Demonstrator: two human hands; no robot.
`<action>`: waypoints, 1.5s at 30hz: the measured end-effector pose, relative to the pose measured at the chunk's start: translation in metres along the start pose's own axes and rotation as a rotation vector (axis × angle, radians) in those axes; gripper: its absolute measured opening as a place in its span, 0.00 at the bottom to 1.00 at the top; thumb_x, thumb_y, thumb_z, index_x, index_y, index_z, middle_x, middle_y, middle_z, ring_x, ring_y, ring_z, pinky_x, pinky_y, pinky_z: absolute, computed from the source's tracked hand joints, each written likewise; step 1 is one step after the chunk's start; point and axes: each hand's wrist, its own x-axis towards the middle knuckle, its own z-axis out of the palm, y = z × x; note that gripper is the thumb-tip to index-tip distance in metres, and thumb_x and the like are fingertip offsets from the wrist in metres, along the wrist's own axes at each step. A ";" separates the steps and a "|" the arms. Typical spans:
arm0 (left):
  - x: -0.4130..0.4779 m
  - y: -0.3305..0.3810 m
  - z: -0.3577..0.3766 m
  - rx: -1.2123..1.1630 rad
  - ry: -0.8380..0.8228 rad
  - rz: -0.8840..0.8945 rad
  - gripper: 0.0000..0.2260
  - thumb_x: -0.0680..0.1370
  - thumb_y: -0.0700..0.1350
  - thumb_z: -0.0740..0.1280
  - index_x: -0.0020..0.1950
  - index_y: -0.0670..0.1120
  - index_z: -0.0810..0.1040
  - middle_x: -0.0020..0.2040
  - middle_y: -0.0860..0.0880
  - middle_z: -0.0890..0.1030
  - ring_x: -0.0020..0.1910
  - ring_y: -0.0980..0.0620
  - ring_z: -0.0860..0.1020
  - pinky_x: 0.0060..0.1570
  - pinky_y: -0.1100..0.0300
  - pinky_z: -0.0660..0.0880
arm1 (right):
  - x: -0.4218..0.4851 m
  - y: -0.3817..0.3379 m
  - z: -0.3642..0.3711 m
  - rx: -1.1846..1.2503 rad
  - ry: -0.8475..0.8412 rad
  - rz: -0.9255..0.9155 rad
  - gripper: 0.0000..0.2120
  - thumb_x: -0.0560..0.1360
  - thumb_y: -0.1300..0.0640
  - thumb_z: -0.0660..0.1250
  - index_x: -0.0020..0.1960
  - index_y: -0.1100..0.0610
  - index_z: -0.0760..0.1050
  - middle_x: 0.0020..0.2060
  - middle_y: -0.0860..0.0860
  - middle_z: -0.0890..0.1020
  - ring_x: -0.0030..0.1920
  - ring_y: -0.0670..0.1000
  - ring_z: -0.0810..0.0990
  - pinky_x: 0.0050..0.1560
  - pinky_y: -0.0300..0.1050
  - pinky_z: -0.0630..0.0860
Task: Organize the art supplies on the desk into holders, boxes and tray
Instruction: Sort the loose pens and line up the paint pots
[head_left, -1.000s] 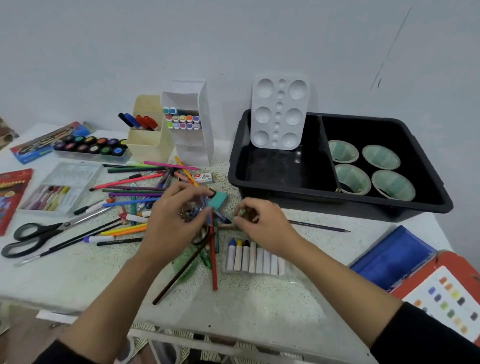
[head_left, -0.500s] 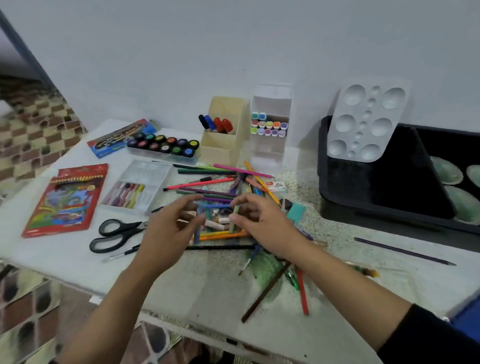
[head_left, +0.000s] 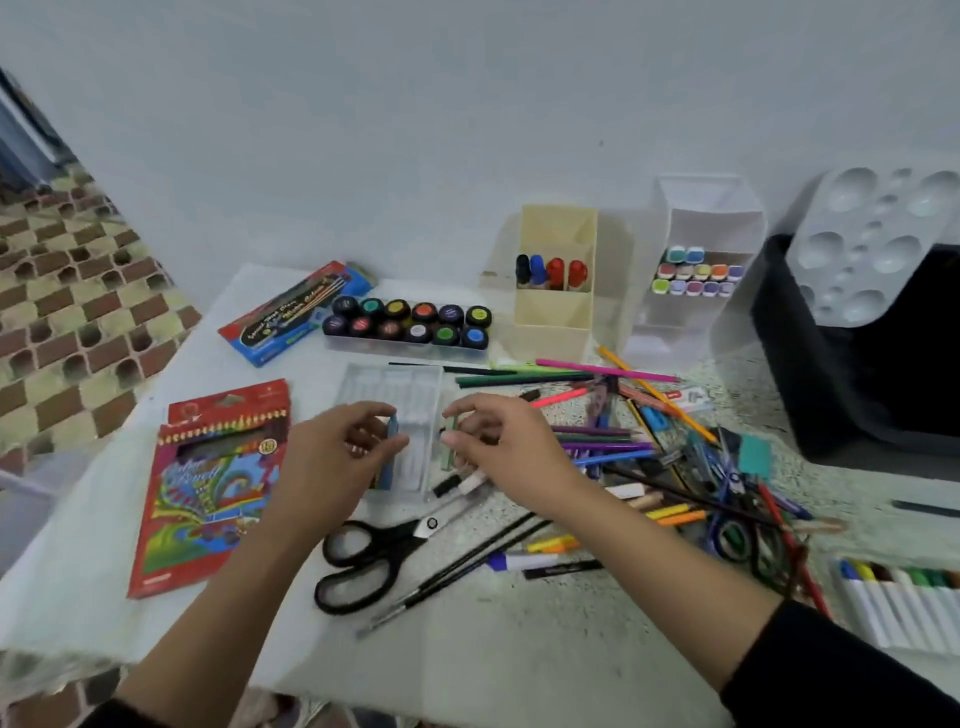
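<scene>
Step in hand, as judged: loading short colour sticks into the clear box (head_left: 410, 384), which lies on the bench (head_left: 467, 649) at 12 o'clock of the scissors (head_left: 374, 551). The left hand (head_left: 332, 462) pinches a blue stick (head_left: 390, 452) upright over the box's left half. The right hand (head_left: 506, 447) pinches a green stick (head_left: 450, 441) at the box's 3 o'clock edge. Next move probably calls for laying each stick flat in a free slot, then reaching to the loose pile (head_left: 613, 441) at 3 o'clock of the box.
</scene>
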 end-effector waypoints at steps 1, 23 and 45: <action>0.004 -0.004 0.001 0.019 -0.004 0.029 0.12 0.72 0.45 0.78 0.55 0.47 0.84 0.42 0.51 0.83 0.40 0.53 0.81 0.43 0.58 0.80 | 0.004 0.000 0.006 -0.022 -0.002 0.014 0.08 0.78 0.60 0.72 0.57 0.58 0.80 0.35 0.53 0.85 0.35 0.48 0.83 0.48 0.51 0.83; 0.024 -0.064 -0.018 0.340 -0.359 0.503 0.27 0.79 0.65 0.57 0.71 0.50 0.76 0.59 0.55 0.74 0.59 0.57 0.72 0.55 0.58 0.60 | 0.027 0.010 0.053 -0.534 -0.010 -0.201 0.15 0.75 0.55 0.74 0.61 0.59 0.82 0.48 0.49 0.75 0.42 0.48 0.76 0.46 0.43 0.74; 0.019 -0.061 -0.004 0.407 -0.205 0.640 0.27 0.79 0.67 0.57 0.65 0.51 0.81 0.62 0.56 0.77 0.53 0.53 0.75 0.48 0.50 0.64 | 0.024 0.010 0.039 -0.448 -0.103 -0.185 0.20 0.72 0.54 0.78 0.62 0.57 0.82 0.51 0.48 0.79 0.39 0.44 0.78 0.43 0.30 0.74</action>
